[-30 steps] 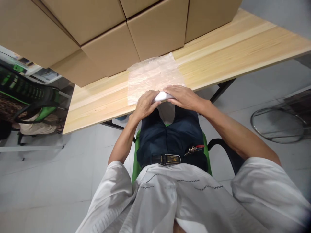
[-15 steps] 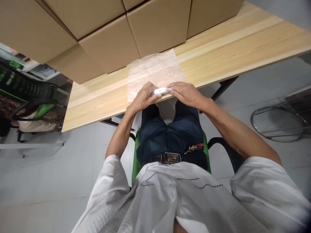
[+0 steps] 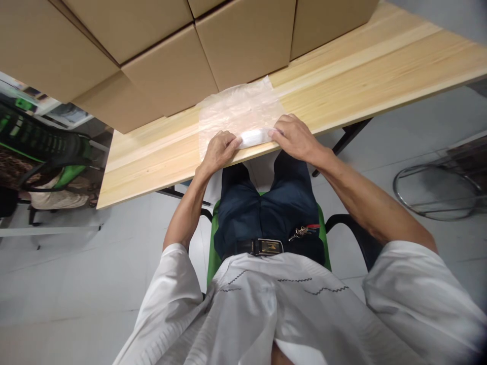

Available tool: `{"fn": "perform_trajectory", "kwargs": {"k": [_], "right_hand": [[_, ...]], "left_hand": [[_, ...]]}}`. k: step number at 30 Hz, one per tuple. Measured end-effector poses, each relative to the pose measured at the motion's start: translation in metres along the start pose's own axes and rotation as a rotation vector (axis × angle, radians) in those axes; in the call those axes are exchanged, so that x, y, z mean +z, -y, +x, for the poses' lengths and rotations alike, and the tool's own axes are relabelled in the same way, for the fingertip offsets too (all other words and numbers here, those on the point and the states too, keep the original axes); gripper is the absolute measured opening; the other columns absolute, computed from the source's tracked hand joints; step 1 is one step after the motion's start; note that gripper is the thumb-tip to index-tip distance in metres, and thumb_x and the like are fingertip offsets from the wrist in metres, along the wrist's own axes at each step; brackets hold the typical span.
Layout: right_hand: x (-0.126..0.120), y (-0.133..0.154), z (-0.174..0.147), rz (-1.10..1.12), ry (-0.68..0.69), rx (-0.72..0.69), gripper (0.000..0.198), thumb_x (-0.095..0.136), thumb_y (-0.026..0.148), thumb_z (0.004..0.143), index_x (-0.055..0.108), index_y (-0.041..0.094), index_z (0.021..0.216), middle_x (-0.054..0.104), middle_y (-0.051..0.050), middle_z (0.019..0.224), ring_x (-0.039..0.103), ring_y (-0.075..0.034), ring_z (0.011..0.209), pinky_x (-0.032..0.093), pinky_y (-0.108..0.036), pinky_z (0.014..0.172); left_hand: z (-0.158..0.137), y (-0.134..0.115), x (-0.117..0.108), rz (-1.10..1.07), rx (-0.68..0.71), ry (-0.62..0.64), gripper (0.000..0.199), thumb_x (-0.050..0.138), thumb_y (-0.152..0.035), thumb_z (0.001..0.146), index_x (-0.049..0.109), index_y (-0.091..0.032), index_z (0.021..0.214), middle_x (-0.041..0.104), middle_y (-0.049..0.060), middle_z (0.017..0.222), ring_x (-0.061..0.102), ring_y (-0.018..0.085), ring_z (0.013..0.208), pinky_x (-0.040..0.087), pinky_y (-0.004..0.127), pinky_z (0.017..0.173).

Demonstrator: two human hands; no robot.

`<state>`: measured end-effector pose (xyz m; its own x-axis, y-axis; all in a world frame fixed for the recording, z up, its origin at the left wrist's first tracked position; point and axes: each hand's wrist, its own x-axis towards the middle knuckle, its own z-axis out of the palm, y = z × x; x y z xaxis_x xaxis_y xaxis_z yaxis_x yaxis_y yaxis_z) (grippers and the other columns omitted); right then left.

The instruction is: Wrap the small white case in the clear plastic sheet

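A thin, translucent pinkish wrapping sheet (image 3: 239,109) lies on the wooden table at its near edge. On the near part of the sheet is a small white object (image 3: 254,137), long and rounded; a layer of the sheet seems to cover it, and its kind cannot be made out. My left hand (image 3: 219,148) grips the sheet at the object's left end, thumb toward the object. At the other end, my right hand (image 3: 294,136) pinches the sheet with thumb and curled fingers. Both hands rest close to the table edge.
Large cardboard boxes (image 3: 247,43) stand stacked along the back of the table (image 3: 361,81). To the left is a black and green chair (image 3: 49,147), with part of another person beside it. A round metal-framed stool (image 3: 437,192) stands on the floor at right.
The white object has gone from between my fingers to lying on the sheet, seemingly under a layer of it. My hands have moved slightly apart, the right one farther up the table.
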<state>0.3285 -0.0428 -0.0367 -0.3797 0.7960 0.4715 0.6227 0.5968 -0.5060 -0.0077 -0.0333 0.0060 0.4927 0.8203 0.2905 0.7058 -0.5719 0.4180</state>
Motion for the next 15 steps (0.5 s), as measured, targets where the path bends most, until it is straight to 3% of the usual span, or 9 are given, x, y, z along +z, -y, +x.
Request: {"fn": "perform_trajectory", "kwargs": {"k": [5,11,15], "right_hand": [[0.000,-0.003,0.000,0.005,-0.016,0.028,0.082,0.036,0.086,0.128,0.078,0.032,0.172,0.087,-0.019,0.146,0.072,-0.053,0.153,0.056,-0.081,0.140],[0.000,-0.004,0.006,-0.044,-0.011,0.071,0.076,0.049,0.084,0.125,0.081,0.031,0.170,0.083,-0.021,0.160,0.064,-0.060,0.163,0.057,-0.087,0.137],[0.007,-0.014,0.008,-0.110,0.006,0.091,0.077,0.055,0.086,0.123,0.082,0.027,0.165,0.081,-0.023,0.163,0.062,-0.061,0.165,0.057,-0.087,0.138]], "left_hand": [[0.000,0.001,-0.001,0.020,-0.078,-0.043,0.053,0.063,-0.063,0.127,0.070,-0.029,0.087,0.080,0.008,0.093,0.076,0.033,0.104,0.066,0.054,0.103],[-0.004,0.000,-0.008,0.054,-0.171,-0.059,0.036,0.066,-0.054,0.121,0.083,-0.028,0.102,0.088,0.008,0.098,0.078,0.031,0.095,0.063,0.048,0.093],[-0.007,0.010,-0.013,0.123,-0.208,-0.070,0.033,0.069,-0.055,0.121,0.087,-0.029,0.116,0.087,0.008,0.095,0.082,0.033,0.097,0.063,0.049,0.100]]}}
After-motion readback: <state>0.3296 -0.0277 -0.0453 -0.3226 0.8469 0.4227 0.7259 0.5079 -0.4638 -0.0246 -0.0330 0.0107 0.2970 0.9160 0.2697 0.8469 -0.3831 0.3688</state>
